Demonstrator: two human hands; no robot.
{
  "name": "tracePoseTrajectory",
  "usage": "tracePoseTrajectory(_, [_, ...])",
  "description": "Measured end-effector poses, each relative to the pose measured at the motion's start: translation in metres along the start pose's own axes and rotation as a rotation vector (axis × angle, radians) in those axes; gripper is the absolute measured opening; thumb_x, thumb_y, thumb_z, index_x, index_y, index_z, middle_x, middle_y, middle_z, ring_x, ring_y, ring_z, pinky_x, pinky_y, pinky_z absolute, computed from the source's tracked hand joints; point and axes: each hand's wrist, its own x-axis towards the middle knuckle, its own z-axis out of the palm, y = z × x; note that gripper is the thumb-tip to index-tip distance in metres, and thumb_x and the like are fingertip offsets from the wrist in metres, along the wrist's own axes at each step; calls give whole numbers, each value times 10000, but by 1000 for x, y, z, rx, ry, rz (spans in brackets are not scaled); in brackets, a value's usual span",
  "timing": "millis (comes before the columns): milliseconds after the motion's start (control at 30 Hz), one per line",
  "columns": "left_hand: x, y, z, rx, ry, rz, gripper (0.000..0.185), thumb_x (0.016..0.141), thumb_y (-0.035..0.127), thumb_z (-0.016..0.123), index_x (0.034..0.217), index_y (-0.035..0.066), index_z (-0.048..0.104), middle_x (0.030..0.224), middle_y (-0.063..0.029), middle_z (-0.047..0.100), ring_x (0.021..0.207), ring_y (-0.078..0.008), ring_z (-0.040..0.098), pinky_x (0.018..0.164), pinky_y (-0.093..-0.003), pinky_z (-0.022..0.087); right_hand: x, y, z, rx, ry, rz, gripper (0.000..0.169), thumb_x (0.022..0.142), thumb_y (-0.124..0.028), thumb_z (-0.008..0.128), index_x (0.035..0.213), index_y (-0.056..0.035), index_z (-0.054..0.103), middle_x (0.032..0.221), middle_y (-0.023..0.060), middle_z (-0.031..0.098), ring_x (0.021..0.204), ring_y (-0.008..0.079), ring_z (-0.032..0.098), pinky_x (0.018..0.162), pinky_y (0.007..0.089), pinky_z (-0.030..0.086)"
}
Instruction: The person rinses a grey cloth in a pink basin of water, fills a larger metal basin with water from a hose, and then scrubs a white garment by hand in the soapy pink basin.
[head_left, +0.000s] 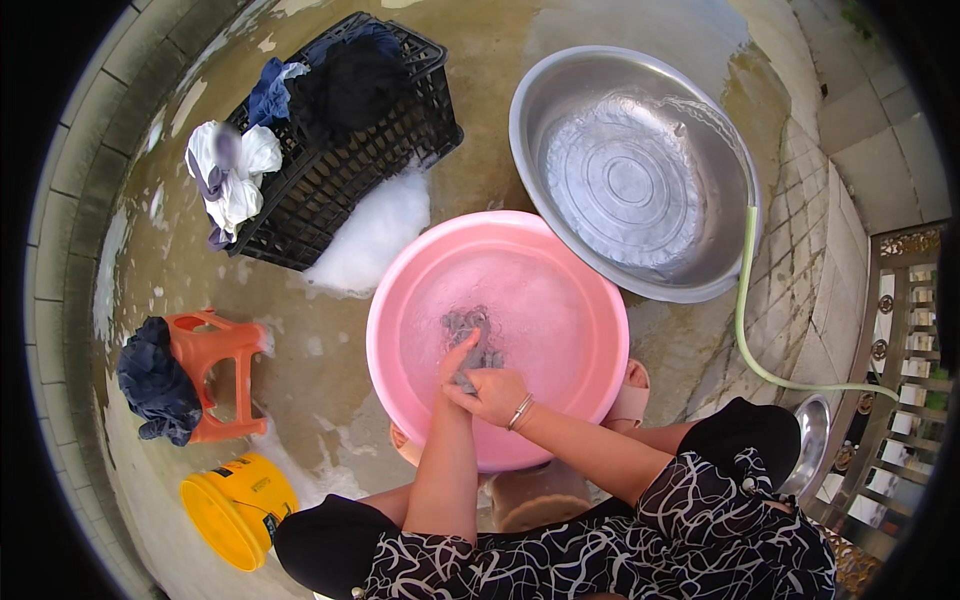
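Observation:
A pink plastic basin (585, 405) of cloudy, sudsy water stands on the wet ground right before me. Inside it, left of the middle, is a wet grey cloth (466, 321), bunched up and partly under my fingers. My left hand (459, 358) grips one side of the cloth, its thumb pointing away from me. Just beside it my right hand (495, 394), with a bracelet at the wrist, is closed on the nearer end of the same cloth. The two hands touch. Part of the cloth is hidden by them.
A metal basin (630, 180) takes water from a green hose (742, 315). A black plastic crate (360, 180) holds dark clothes; white clothing (240, 172) hangs over its end. Foam (382, 232) lies nearby. Leftward stand an orange stool (225, 375) bearing dark cloth (156, 382) and a yellow bucket (240, 510).

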Motion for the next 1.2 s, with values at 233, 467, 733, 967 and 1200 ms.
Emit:
tracePoseTrajectory(233, [-14,-41,94,-233,385,349,300,879,304,430,923,24,530,807,-75,578,722,-192,561,622,-322,465,27,34,-11,355,208,467,451,815,-436,423,631,-52,572,611,164,568,574,329,550,540,394,430])
tracePoseTrajectory(467, [-20,-23,67,171,550,507,257,850,247,504,948,12,540,807,-64,562,705,-145,532,562,-283,433,43,67,2,-27,117,275,316,820,-367,452,777,-68,546,718,157,586,653,340,552,600,401,441])
tracePoseTrajectory(733, [-16,-19,30,221,632,-51,379,811,173,513,1152,52,397,1036,-141,479,913,-343,482,737,-581,386,36,167,25,57,269,622,344,695,-246,631,1012,-154,535,1048,119,530,1004,292,484,849,360,387])
tracePoseTrajectory(967, [-28,-15,3,-166,239,159,401,845,380,400,1101,76,457,1001,-121,522,959,-285,499,799,-486,400,13,-8,9,268,114,340,349,703,-398,609,797,-63,598,681,155,592,653,302,575,611,352,452])
tracePoseTrajectory(1200, [-21,-49,90,-57,453,344,308,884,313,344,897,55,512,795,-67,551,678,-185,551,591,-322,475,31,34,-1,201,262,448,389,751,-450,511,668,-85,618,599,168,564,619,337,565,572,381,440])
